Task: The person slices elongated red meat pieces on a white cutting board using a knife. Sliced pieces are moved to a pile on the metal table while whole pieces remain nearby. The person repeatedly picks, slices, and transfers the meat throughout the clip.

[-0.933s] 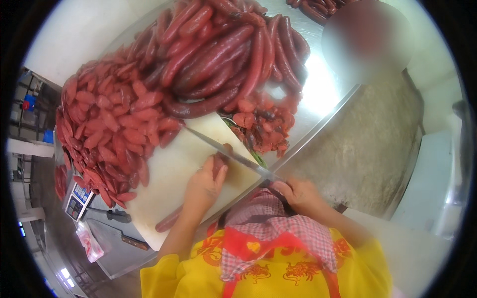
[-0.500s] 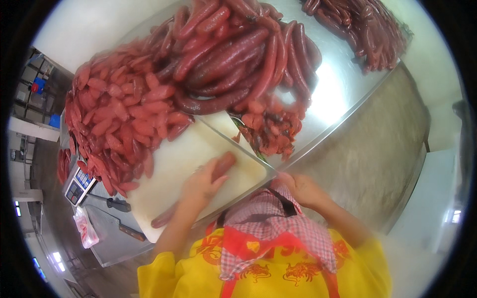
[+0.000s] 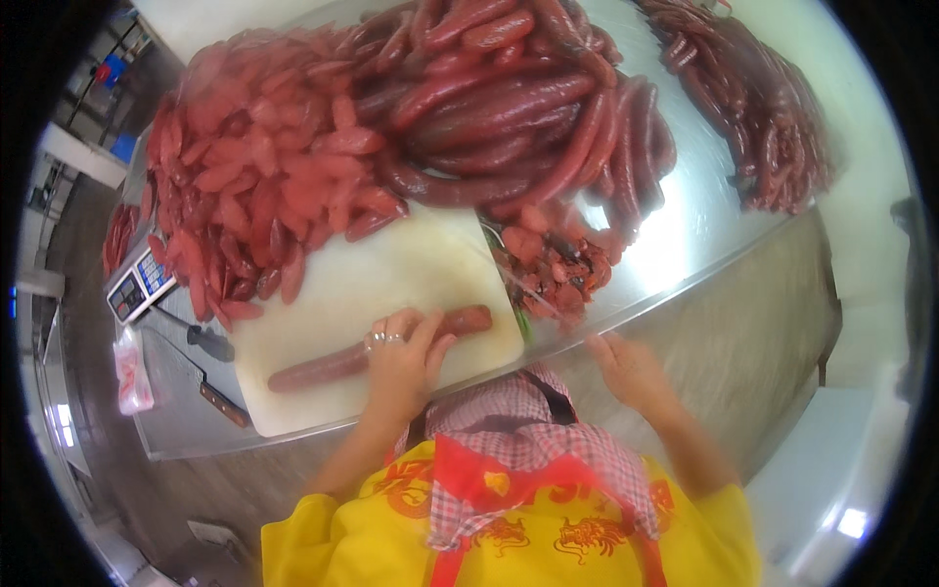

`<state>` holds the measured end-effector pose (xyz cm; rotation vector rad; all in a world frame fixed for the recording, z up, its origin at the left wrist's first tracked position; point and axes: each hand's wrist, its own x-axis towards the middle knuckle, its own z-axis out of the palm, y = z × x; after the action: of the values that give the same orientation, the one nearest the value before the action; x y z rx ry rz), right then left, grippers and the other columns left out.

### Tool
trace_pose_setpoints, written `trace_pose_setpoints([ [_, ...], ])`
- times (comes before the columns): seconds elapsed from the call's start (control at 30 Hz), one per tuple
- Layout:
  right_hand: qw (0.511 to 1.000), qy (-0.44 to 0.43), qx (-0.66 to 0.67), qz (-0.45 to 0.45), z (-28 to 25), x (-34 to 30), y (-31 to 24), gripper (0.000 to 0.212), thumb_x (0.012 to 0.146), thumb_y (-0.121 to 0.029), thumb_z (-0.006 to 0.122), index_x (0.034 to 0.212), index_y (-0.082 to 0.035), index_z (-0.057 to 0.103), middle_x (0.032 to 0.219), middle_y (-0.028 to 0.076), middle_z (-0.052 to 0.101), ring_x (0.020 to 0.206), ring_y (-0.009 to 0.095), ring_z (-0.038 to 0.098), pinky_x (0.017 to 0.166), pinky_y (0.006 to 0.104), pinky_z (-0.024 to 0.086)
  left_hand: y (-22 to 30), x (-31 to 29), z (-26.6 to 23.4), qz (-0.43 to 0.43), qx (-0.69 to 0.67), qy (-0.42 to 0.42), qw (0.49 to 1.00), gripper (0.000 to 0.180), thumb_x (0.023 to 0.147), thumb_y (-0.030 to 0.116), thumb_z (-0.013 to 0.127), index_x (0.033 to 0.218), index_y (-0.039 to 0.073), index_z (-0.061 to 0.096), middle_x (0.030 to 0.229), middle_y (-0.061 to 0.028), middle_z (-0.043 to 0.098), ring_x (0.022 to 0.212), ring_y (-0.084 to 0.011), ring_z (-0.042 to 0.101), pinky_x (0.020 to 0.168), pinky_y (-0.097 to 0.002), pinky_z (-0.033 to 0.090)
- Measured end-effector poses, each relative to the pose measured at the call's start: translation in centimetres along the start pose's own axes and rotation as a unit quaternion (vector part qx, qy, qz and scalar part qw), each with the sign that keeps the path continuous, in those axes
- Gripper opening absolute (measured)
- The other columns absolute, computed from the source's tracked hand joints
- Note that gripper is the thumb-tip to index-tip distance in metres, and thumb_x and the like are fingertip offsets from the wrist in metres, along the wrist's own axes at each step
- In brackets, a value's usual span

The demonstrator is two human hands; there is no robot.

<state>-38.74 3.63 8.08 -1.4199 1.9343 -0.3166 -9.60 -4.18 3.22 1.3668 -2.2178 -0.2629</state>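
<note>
A long dark-red sausage (image 3: 323, 370) lies across the white cutting board (image 3: 293, 416). My left hand (image 3: 406, 354), with rings on a finger, is closed over the sausage right of its middle; its rounded right end shows beyond my fingers. Just right of the board, at the table's front edge, my right hand (image 3: 626, 370) is closed on a knife. Its thin blade (image 3: 533, 293) is a blurred streak pointing up and left over a heap of trimmed sausage ends (image 3: 562, 259). The knife's handle is hidden in my hand.
Cut sausage slices (image 3: 254, 176) are piled behind the board, beside whole thick sausages (image 3: 499, 108). Thinner sausages (image 3: 753, 117) lie at the far right of the metal table (image 3: 675, 235). Left are a scale (image 3: 142, 286), a wooden-handled knife (image 3: 223, 403), a dark-handled tool (image 3: 208, 342) and a plastic bag (image 3: 132, 372).
My view has turned, so the table's front edge lies flatter. The knife blade has moved from over the board's right corner to beside the board. My left hand stays on the sausage.
</note>
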Motion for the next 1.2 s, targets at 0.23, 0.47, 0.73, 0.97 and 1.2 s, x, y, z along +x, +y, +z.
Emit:
trace_pose_setpoints([
  [0.23, 0.974, -0.096, -0.147, -0.143, -1.3, 2.9, -1.9, 0.053, 0.097, -0.053, 0.046, 0.092, -0.004, 0.063, 0.069, 0.022, 0.064, 0.069, 0.044, 0.064, 0.065, 0.0506, 0.051, 0.4, -1.8, 1.9, -0.014, -0.018, 0.049, 0.999, 0.031, 0.07, 0.023, 0.081, 0.095, 0.014, 0.066, 0.099, -0.0034, 0.06, 0.095, -0.0265, 0.053, 0.083, -0.041, 0.036],
  [0.47, 0.941, -0.177, -0.253, -0.137, -6.6, 3.1, -1.2, 0.052, 0.098, -0.051, 0.045, 0.088, -0.004, 0.064, 0.069, 0.022, 0.064, 0.068, 0.042, 0.064, 0.064, 0.0508, 0.051, 0.1, -2.7, 2.9, 0.015, 0.001, 0.111, 0.994, 0.031, 0.066, 0.021, 0.084, 0.092, 0.016, 0.067, 0.096, -0.0004, 0.061, 0.092, -0.0234, 0.053, 0.083, -0.0394, 0.036],
  [0.73, 0.926, -0.146, -0.179, -0.299, 4.2, 9.4, -6.3, 0.059, 0.099, -0.052, 0.041, 0.086, 0.002, 0.063, 0.064, 0.024, 0.062, 0.065, 0.044, 0.064, 0.064, 0.0508, 0.052, 0.2, -2.9, 2.7, 0.013, -0.011, 0.126, 0.992, 0.034, 0.065, 0.019, 0.086, 0.091, 0.017, 0.065, 0.094, -0.0006, 0.058, 0.092, -0.0231, 0.053, 0.081, -0.0395, 0.037],
  [0.97, 0.949, -0.205, -0.184, -0.154, -4.1, 4.0, -3.4, 0.053, 0.098, -0.049, 0.047, 0.09, 0.001, 0.061, 0.077, 0.025, 0.065, 0.074, 0.045, 0.064, 0.065, 0.0508, 0.052, -1.3, -3.5, 1.7, -0.009, -0.004, 0.112, 0.994, 0.036, 0.063, 0.017, 0.085, 0.093, 0.016, 0.065, 0.098, -0.001, 0.059, 0.095, -0.024, 0.054, 0.083, -0.0408, 0.036],
  [1.2, 0.946, -0.205, -0.171, -0.182, -0.4, 5.7, -5.3, 0.057, 0.098, -0.05, 0.045, 0.086, 0.003, 0.062, 0.07, 0.026, 0.064, 0.067, 0.046, 0.064, 0.063, 0.0517, 0.052, -1.3, -3.5, 2.2, -0.011, -0.017, 0.129, 0.991, 0.037, 0.063, 0.015, 0.086, 0.093, 0.016, 0.065, 0.097, -0.0012, 0.06, 0.094, -0.0235, 0.055, 0.084, -0.039, 0.036],
])
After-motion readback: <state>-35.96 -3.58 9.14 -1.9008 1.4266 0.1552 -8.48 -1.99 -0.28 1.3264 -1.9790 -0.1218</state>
